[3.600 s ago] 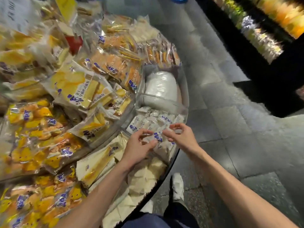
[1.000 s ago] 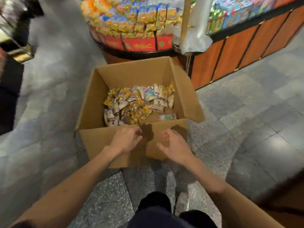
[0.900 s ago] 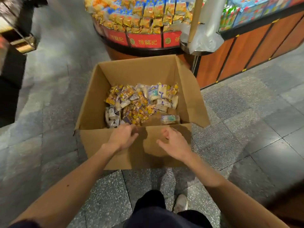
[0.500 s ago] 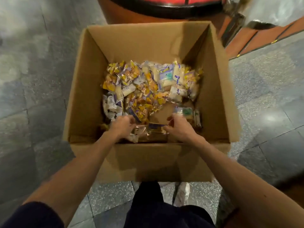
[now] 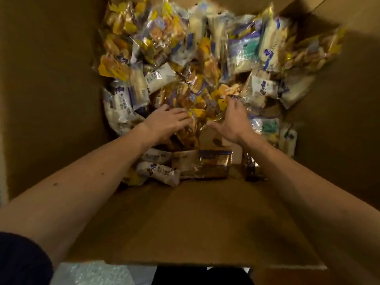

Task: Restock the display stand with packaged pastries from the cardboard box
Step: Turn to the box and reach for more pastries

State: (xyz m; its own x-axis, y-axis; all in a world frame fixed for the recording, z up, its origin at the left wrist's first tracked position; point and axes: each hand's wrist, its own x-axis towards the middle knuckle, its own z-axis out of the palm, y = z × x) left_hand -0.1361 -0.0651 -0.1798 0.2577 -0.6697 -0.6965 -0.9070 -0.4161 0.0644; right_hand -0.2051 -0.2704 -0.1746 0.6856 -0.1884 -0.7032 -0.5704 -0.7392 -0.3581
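Held nothing yet: laid left hand (image 5: 167, 123) and right hand (image 5: 231, 122) flat, fingers straight and spread, palms down on the heap of packaged pastries (image 5: 197, 83) at the bottom of the cardboard box (image 5: 195, 219). Touched the crinkled yellow packets (image 5: 196, 115) between the two hands with the left fingertips. Reached the right fingers onto the packets just beyond, thumb thrown out toward the left hand. Could not tell whether any fingertip had hooked under a wrapper.

Judged each packet light, a soft cake sealed in slick, puffed film. Expected them to lift easily, to slide off one another, and to crush under a hard squeeze. Judged it best to cup both hands under a bunch from either side and keep the pressure low, or else to pinch single packets by their crimped end seals, not by the middles.

Found white packets (image 5: 121, 103) just left of the left hand and green-and-white packets (image 5: 244, 46) well beyond the right hand, toward the far wall. Found flat brown-wrapped packets (image 5: 205, 163) nearer than both wrists, close to the near wall. Saw a bare patch of box floor (image 5: 211, 138) under the right thumb. Saw no display stand in this view, and only blur across the far packets.
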